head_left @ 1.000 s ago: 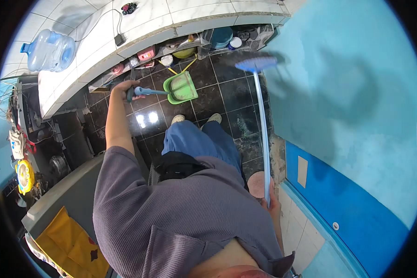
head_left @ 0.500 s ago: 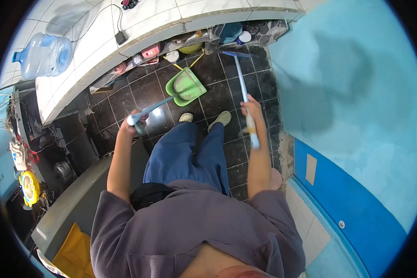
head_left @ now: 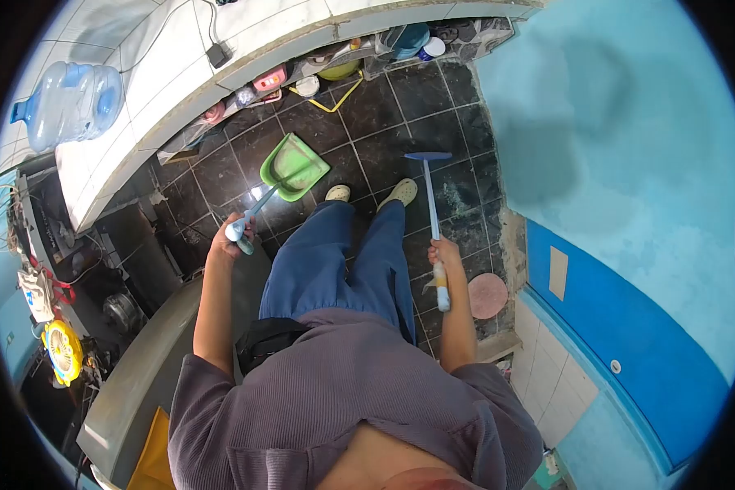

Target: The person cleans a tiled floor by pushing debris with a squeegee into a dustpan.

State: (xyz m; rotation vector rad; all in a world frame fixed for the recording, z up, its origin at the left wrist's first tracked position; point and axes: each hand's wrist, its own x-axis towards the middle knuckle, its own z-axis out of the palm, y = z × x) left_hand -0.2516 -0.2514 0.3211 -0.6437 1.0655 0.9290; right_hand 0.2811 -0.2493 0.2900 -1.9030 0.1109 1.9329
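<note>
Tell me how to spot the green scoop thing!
Start at the long white tiled counter, then drop to the dark floor tiles below it. Left of the pale shoes is the dustpan, its blue handle in the left hand. Its flat bright green scoop sets it apart: the broom in the right hand is blue.

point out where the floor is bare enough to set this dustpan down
Bare dark tiles lie between the green dustpan and the under-counter shelf, and between the broom and the blue wall. Crowded: that shelf, packed with containers, and the narrow strip by the left hand beside the grey counter. The right hand grips the broom.
</note>
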